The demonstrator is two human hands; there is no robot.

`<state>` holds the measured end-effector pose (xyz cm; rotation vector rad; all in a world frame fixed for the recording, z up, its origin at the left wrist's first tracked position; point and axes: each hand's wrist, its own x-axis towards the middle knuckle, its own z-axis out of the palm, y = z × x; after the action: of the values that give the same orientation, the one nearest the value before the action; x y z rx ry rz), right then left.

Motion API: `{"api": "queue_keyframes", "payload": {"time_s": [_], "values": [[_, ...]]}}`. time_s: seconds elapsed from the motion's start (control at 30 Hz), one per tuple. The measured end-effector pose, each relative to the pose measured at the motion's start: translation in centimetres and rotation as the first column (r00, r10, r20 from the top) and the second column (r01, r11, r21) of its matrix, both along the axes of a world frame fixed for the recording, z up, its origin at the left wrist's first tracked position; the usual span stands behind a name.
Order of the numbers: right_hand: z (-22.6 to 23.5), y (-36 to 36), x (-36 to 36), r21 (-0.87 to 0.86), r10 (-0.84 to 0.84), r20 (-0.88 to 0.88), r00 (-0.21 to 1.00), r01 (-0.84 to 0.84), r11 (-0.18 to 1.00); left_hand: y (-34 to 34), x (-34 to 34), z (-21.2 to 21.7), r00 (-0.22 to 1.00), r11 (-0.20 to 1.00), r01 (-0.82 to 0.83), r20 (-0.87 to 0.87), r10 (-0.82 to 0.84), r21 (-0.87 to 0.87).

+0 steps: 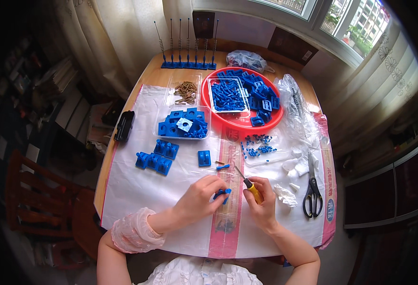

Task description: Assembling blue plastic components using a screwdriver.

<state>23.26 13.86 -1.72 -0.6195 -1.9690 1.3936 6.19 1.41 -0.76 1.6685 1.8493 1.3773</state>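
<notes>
Near the middle of the table's front half, my left hand is closed on a small blue plastic part, mostly covered by the fingers. My right hand grips a screwdriver by its yellow and black handle, its thin metal shaft pointing up and left. The tip is apart from the blue part. Just beyond the left hand lie a blue square bracket, a short blue pin and a brass-coloured pin. Several assembled blue brackets stand further left.
A red round tray holds many blue parts. Beside it are a clear box of blue plates and a tray of brass pins. Small blue caps, scissors, crumpled tissue and a spring rack also lie around.
</notes>
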Motion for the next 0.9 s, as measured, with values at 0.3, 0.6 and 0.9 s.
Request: {"api": "queue_keyframes", "payload": {"time_s": [0.3, 0.6, 0.9], "values": [[0.1, 0.9, 0.4, 0.438, -0.008, 0.217, 0.976, -0.09, 0.894, -1.0, -9.6, 3.9, 0.897, 0.929, -0.342, -0.344, 0.278, -0.139], [0.3, 0.9, 0.4, 0.44, 0.014, 0.247, 0.969, -0.125, 0.889, 0.5, -11.0, 1.7, 0.8, 0.914, -0.358, -0.566, 0.196, -0.189], [0.4, 0.7, 0.3, 0.473, -0.006, 0.283, 0.959, -0.134, 0.871, 0.2, -11.0, 1.9, 0.778, 0.901, -0.394, -0.588, 0.222, -0.18]]}}
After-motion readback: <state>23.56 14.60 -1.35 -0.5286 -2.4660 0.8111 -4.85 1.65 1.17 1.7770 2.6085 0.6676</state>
